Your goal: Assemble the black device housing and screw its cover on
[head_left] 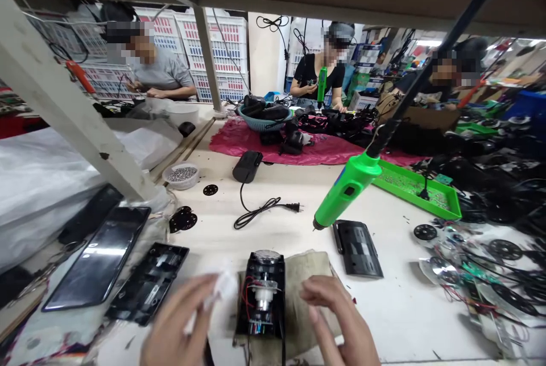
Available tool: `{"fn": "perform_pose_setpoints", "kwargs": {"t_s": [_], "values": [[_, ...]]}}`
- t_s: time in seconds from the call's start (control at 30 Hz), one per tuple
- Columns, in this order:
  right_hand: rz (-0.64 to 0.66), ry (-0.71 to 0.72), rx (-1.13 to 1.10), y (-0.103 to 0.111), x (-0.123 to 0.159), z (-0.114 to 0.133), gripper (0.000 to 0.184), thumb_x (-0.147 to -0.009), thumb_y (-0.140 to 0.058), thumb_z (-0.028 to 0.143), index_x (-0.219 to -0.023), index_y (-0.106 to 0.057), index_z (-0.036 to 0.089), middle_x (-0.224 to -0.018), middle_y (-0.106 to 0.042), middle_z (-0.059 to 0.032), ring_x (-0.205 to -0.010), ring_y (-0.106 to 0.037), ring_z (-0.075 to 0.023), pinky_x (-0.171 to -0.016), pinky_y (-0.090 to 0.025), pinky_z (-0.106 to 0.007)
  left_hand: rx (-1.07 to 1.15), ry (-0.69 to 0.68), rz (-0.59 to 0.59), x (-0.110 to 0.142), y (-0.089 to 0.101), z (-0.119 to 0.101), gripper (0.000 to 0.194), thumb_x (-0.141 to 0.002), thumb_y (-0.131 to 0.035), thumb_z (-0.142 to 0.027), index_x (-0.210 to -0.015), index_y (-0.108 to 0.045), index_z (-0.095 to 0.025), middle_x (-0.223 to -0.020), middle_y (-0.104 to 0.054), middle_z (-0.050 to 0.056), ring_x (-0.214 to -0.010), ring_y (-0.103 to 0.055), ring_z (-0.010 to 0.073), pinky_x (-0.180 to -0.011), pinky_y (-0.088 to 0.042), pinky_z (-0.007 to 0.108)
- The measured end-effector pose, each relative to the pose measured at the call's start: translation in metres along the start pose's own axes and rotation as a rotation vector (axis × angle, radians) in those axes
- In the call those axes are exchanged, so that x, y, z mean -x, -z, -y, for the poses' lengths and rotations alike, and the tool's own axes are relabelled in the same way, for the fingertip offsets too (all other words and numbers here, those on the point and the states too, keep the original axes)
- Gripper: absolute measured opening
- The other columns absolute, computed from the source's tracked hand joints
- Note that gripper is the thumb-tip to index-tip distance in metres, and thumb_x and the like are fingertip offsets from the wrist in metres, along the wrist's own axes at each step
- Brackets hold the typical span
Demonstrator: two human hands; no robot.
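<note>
An opened black device [261, 296] with a small motor and red wires inside lies on a worn cloth [305, 275] at the near edge of the table. My left hand [179, 326] is left of it, fingers closed on a blurred white object [219, 289]. My right hand [336, 320] rests on the cloth right of the device, fingers curled with nothing visible in them. A green electric screwdriver [347, 186] hangs from a cable above the table, tip pointing down just beyond the device.
Black housing panels [147, 280] [357, 247] lie left and right. A bowl of screws [182, 174], a power adapter with cord [247, 167], a green tray [416, 186] and black discs [183, 219] sit further out. Three other people work at the far side.
</note>
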State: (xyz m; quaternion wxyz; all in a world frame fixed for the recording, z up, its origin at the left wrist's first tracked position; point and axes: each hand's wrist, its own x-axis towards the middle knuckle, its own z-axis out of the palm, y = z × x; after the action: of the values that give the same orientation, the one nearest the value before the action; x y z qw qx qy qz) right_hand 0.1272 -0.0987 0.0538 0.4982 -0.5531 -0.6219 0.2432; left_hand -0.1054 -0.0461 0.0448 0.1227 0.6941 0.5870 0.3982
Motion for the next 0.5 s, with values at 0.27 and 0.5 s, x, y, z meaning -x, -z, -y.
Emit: {"fn": "perform_pose_setpoints", "kwargs": {"t_s": [0.27, 0.5], "values": [[0.09, -0.262, 0.072, 0.015, 0.009, -0.025, 0.023, -0.095, -0.04, 0.036, -0.093, -0.06, 0.025, -0.087, -0.065, -0.0026, -0.083, -0.063, -0.019, -0.073, -0.048, -0.028, -0.373, -0.212, 0.231, -0.09, -0.017, 0.045, 0.036, -0.087, -0.044, -0.032, -0.105, -0.072, -0.017, -0.121, -0.067, 0.014, -0.124, -0.05, 0.0399, -0.102, -0.039, 0.057], [0.298, -0.426, 0.091, -0.002, -0.009, -0.013, 0.033, -0.091, -0.041, 0.046, -0.092, -0.064, 0.023, -0.065, -0.066, -0.0002, -0.061, -0.063, -0.019, -0.059, -0.045, -0.026, -0.227, -0.249, 0.151, -0.037, -0.006, 0.015, 0.036, -0.09, -0.048, -0.034, -0.123, -0.059, -0.025, -0.126, -0.063, 0.009, -0.118, -0.056, 0.0257, -0.098, -0.045, 0.042]]}}
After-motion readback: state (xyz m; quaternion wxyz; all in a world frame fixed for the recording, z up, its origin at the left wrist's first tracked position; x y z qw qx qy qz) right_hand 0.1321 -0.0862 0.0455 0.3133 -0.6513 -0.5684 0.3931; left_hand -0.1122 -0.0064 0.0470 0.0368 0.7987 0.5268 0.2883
